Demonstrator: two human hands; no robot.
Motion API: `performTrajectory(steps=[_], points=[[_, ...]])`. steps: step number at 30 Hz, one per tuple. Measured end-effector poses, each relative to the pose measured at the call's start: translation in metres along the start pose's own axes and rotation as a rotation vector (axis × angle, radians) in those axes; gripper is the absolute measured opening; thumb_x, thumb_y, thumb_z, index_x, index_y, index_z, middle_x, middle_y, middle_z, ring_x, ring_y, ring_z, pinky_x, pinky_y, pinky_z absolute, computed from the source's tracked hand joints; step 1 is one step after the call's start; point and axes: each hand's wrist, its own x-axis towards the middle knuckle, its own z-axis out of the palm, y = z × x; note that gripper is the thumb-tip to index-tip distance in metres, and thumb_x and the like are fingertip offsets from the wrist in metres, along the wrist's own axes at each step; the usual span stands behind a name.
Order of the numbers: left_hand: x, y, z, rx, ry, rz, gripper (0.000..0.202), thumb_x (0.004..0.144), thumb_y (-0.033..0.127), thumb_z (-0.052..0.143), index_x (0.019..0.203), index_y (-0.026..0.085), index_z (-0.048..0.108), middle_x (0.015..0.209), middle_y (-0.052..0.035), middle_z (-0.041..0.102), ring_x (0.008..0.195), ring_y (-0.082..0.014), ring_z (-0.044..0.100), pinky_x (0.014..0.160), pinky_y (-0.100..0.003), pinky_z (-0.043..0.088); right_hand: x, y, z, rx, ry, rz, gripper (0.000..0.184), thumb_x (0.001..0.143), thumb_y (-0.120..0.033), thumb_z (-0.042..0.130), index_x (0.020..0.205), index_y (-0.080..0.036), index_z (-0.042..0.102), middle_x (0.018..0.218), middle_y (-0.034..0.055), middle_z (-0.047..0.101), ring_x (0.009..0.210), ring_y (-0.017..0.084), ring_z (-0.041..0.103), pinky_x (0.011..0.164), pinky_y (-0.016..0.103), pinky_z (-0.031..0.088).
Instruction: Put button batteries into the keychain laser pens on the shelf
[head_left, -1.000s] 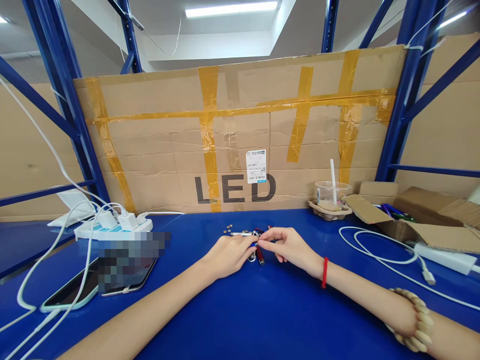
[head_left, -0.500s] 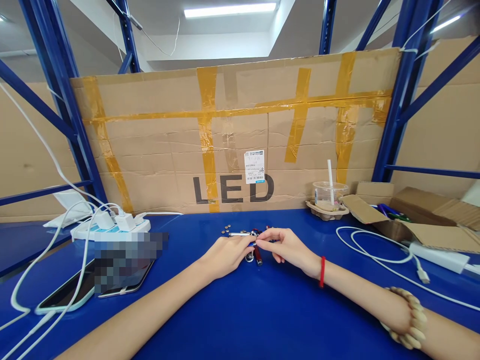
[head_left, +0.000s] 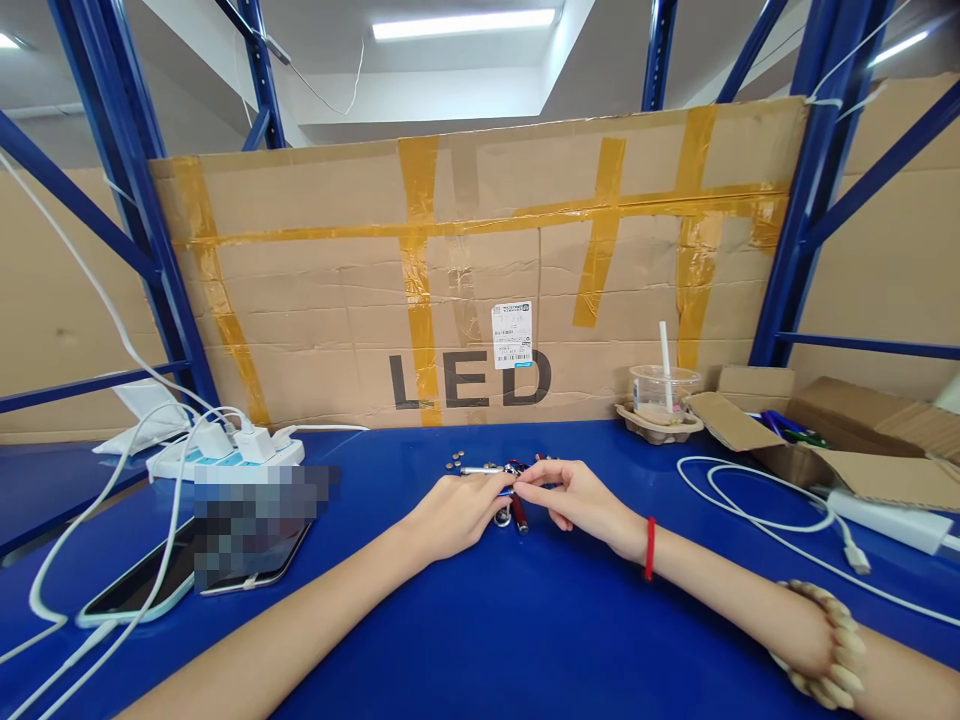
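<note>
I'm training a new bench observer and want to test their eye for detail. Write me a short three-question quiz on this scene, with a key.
1. Pick one. Where is the dark red piece?
(a) inside the plastic cup
(b) on top of the phones
(c) near the left hand and right hand

2. True or false: the red band is on the right wrist.

3. Fill in the blank: the large black letters on the cardboard panel read ____.

Key
1: c
2: True
3: LED
</note>
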Motion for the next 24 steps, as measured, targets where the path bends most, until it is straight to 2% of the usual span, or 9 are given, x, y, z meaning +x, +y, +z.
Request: performTrajectory(steps=[4,10,20,24], points=[[-0.0002,0.0004,-0.001,-0.012,-0.011,-0.009,0.023,0.09,0.028,0.028,0.109,0.018,0.037,0.101,-0.0026,0.059,0.09,-0.0171,0.057,0.068,-0.028,0.047,-0.0008,-0.0008,0.001,0.013,-0.002,0.007,0.036,0.067,-0.044,0.061,0.081,-0.011,0.057,0.07,0.003,0.059,0.034,0.001,0.038,0.034,0.017,0.027],[0.0004,0.0005,-0.0012,-0.048,-0.023,-0.029,0.025,0.09,0.026,0.028,0.113,0.019,0.036,0.106,-0.0025,0.057,0.096,-0.0168,0.055,0.074,-0.028,0.046,-0.0034,-0.0033,0.0015,-0.005,0.023,0.006,0.035,0.067,-0.043,0.061,0.082,-0.011,0.058,0.053,-0.0023,0.051,0.035,0.003,0.038,0.035,0.016,0.028],[0.0008,0.0019,-0.0006,-0.039,-0.011,-0.054,0.027,0.09,0.025,0.029,0.113,0.019,0.041,0.105,-0.0038,0.058,0.096,-0.0157,0.055,0.078,-0.027,0.045,-0.0012,-0.0007,0.0023,-0.087,0.013,0.02,0.039,0.068,-0.048,0.059,0.083,-0.012,0.057,0.045,-0.0036,0.046,0.034,0.004,0.037,0.036,0.017,0.026],[0.0001,0.003,-0.003,-0.034,-0.03,-0.051,0.026,0.09,0.024,0.029,0.111,0.018,0.042,0.102,-0.0041,0.059,0.092,-0.0156,0.057,0.074,-0.026,0.046,-0.0006,-0.0009,0.0029,-0.1,0.014,0.027,0.041,0.067,-0.05,0.058,0.085,-0.012,0.057,0.048,-0.0028,0.047,0.034,0.003,0.035,0.037,0.018,0.025]])
